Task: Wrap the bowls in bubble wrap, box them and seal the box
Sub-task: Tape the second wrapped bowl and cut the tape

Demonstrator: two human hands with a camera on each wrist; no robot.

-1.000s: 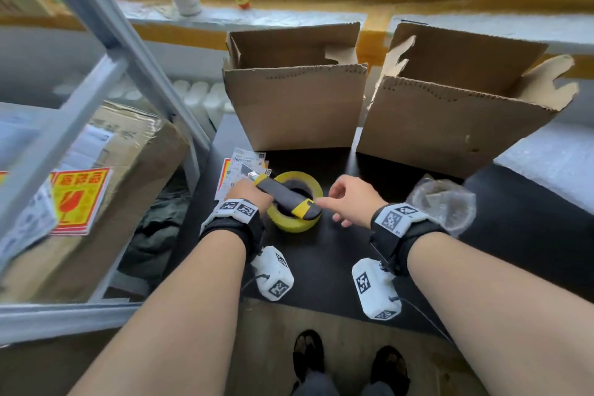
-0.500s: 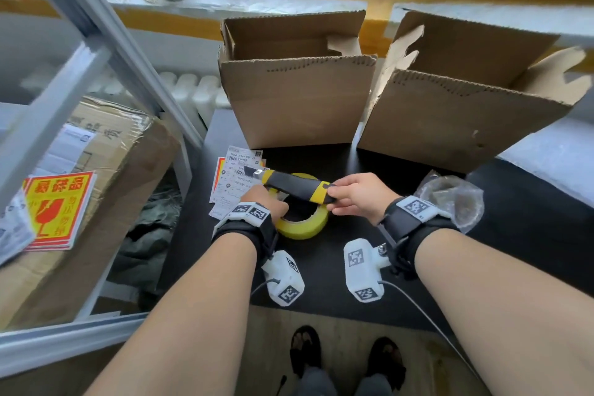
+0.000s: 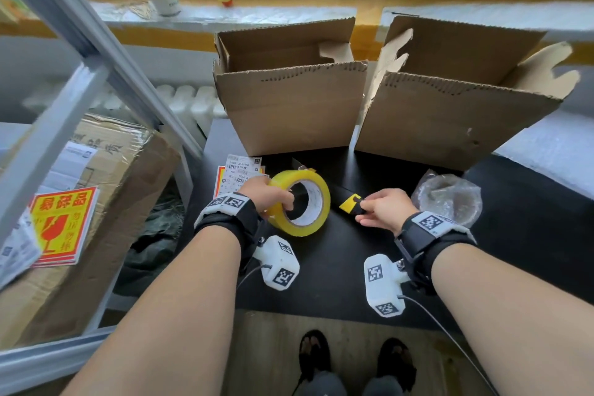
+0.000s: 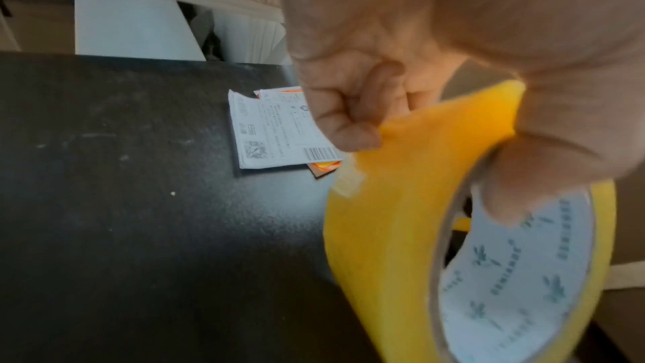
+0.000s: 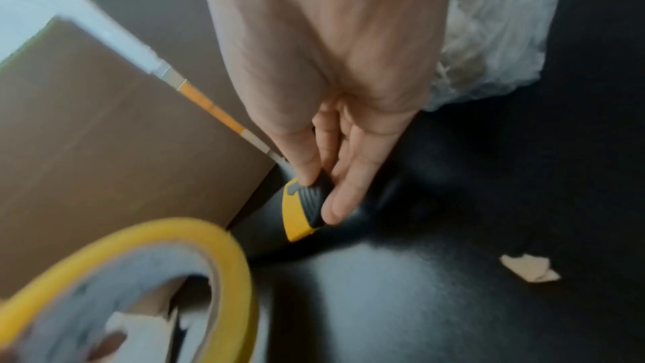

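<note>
My left hand grips a yellow tape roll and holds it tilted on edge over the black table, thumb inside the core. In the left wrist view the fingers curl over the roll's outer face. My right hand pinches the yellow-and-black end of a utility knife, which runs back behind the roll. A bubble-wrapped bowl lies just right of that hand. Two open cardboard boxes stand behind, the left box and the right box.
Shipping labels lie on the table left of the roll. A paper scrap lies near my right hand. A metal shelf frame and a taped carton with a red-yellow fragile sticker stand to the left. The table's front edge is near my wrists.
The knife lay across the flat roll in my left hand. My right hand took its end and drew it right, while my left hand let go and lifted the roll on edge.
</note>
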